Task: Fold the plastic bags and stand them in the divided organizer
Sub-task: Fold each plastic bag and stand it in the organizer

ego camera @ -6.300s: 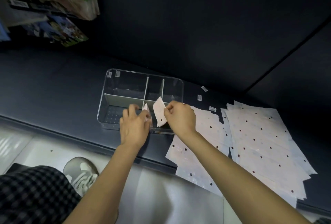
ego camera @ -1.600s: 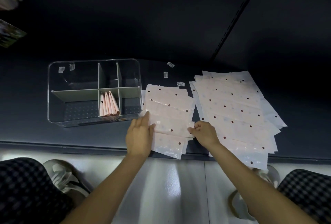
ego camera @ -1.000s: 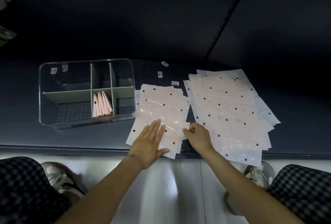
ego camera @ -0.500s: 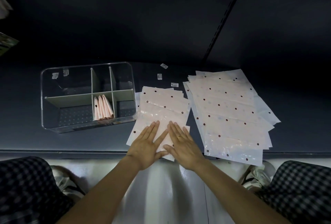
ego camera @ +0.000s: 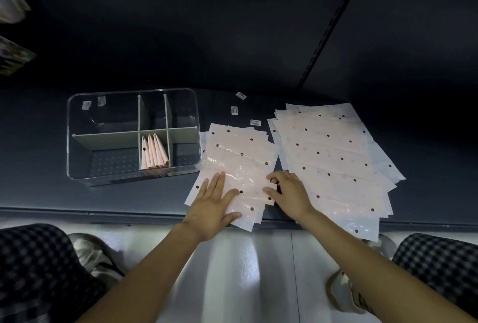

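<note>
seen from above: dark bench (ego camera: 38,193) with clear divided organizer (ego camera: 77,167) at left, folded pink bags (ego camera: 154,153) standing upright in its near middle compartment. just right of it, small stack of dotted plastic bags (ego camera: 240,159); left hand (ego camera: 210,205) flat on it, fingers straight. right hand (ego camera: 291,194) with curled grip pinching the stack's right edge. larger bag pile (ego camera: 333,157) lying farther right.

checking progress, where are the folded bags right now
In the head view, the folded bags stand left of centre in the clear organizer's near middle compartment, left of the smaller flat bag stack.
</note>
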